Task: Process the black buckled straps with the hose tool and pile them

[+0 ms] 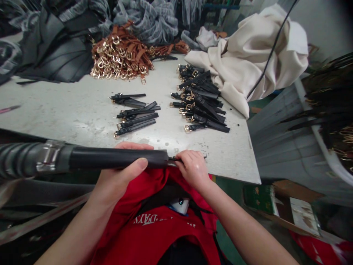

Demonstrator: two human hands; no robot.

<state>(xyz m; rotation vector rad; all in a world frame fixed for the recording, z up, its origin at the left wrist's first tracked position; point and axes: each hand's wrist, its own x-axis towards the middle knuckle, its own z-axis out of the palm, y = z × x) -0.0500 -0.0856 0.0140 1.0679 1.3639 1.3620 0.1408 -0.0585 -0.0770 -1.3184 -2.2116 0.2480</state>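
Two bare hands are in view, one left hand and one right hand, with one black tube, one metal clamp and at least one dark strip. One table bears two groups of black straps: a smaller group of at least six, and a larger group of well over ten, too overlapped for an exact count. There is one main heap of brown straps, its pieces too many to number. Also visible: one large cream cloth, one black cable, one grey bin, one cardboard box and one red apron.
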